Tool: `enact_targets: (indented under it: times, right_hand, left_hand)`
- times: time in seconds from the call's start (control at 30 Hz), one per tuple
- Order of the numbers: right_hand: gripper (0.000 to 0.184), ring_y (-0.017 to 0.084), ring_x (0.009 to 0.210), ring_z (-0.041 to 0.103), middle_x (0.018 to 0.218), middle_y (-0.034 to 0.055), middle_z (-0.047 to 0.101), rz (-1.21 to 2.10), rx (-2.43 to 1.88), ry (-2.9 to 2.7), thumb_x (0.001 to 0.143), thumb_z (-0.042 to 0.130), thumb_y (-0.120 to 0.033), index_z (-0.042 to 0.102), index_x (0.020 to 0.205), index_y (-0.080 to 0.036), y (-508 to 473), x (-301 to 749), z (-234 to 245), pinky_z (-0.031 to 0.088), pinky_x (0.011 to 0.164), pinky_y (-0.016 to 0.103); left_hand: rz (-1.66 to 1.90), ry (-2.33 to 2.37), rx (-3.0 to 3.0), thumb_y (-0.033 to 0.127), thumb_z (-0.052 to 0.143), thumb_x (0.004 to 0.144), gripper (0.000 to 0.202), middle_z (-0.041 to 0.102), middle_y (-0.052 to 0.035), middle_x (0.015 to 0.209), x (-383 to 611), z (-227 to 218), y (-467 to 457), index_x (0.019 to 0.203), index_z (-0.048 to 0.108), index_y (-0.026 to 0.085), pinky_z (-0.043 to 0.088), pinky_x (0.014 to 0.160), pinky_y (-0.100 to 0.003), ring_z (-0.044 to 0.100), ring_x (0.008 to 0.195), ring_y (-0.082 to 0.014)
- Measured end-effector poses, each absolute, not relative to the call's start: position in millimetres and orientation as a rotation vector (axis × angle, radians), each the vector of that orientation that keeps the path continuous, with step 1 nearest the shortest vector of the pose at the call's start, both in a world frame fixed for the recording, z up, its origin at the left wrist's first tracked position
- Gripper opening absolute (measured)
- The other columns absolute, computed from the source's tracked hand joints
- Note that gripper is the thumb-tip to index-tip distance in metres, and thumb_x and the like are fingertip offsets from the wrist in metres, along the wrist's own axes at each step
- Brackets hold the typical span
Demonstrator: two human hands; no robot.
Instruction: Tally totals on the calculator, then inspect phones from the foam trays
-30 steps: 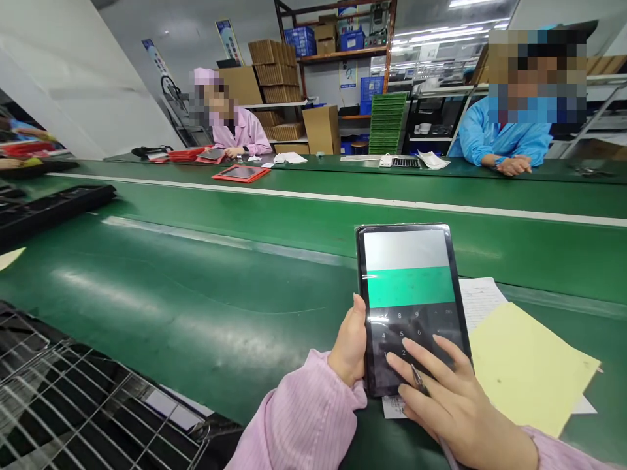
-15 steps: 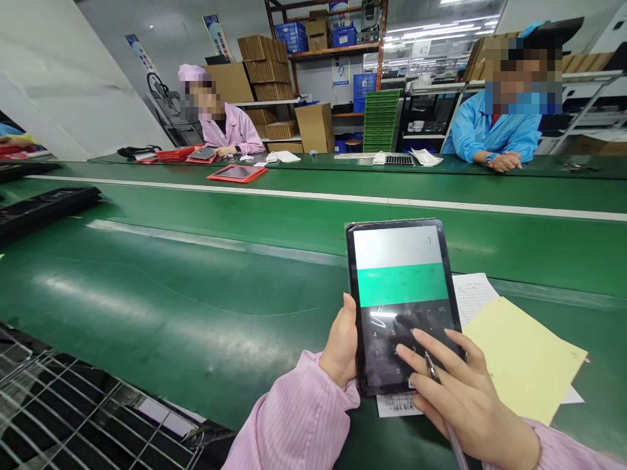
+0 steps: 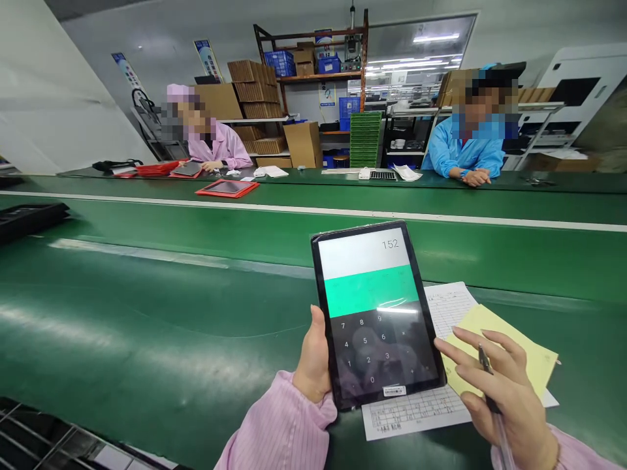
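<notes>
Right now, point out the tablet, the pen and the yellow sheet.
tablet (image 3: 372,294), head view, on the green band of its screen.
pen (image 3: 484,361), head view, on its dark barrel between the right hand's fingers.
yellow sheet (image 3: 533,359), head view, on its bare right part.

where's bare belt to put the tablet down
Bare green belt runs left of the tablet and left hand, up to the white stripe. Right side is crowded: printed sheet, yellow paper, right hand with pen.
</notes>
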State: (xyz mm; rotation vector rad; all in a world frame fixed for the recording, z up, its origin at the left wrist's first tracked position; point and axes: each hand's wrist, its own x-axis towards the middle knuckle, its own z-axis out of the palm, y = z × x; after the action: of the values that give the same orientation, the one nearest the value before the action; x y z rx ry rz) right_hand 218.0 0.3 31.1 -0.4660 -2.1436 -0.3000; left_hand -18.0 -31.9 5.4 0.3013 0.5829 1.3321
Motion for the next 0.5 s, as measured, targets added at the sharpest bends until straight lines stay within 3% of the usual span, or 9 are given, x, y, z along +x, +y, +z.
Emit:
enact_targets:
  times: [0.5]
  right_hand:
    - [0.019,0.023,0.109,0.059,0.096,0.0075,0.071,-0.263,-0.275,-2.436,0.095,0.041,-0.016,0.055,0.083,-0.018,-6,206,27,0.044,0.086,0.039]
  left_hand:
    - [1.360,0.603,0.238,0.076,0.047,0.071,0.079,0.069,-0.0181,0.104,-22,9,-28,0.108,0.065,0.009,0.044,0.094,-0.051,0.061,0.102,-0.0368]
